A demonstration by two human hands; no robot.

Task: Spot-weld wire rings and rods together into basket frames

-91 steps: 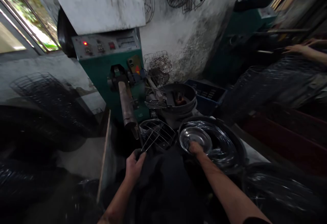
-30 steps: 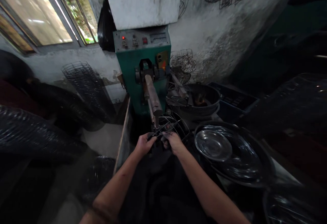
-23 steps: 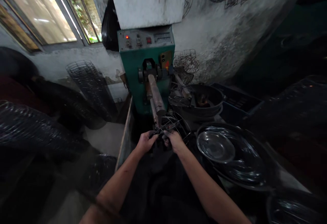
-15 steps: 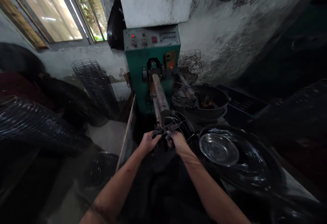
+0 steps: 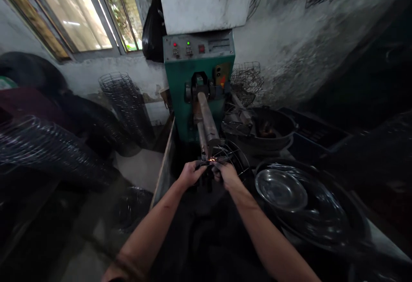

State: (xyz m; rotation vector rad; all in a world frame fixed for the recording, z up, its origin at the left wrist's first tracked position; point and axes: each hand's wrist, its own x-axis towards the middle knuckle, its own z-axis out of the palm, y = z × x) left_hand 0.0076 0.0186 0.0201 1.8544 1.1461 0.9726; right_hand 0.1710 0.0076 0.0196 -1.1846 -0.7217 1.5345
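Two of my hands meet at the middle of the frame, close together under the metal bars that jut from the green machine. My left hand is closed, thumb pressed against fingers on a dark part of the wire piece; my right hand is curled in a pinch on it, just beside. Between them, at the lower bar's tip, a small orange spark glows on the wire. Curved wires fan out just past my right hand, though it is too dark to tell whether they belong to what I hold. On the panel at upper centre, one red light and one green light are lit. At lower right, a shiny bowl sits in a wide dark tub. A white block rests on top of the machine, beside a black bag.
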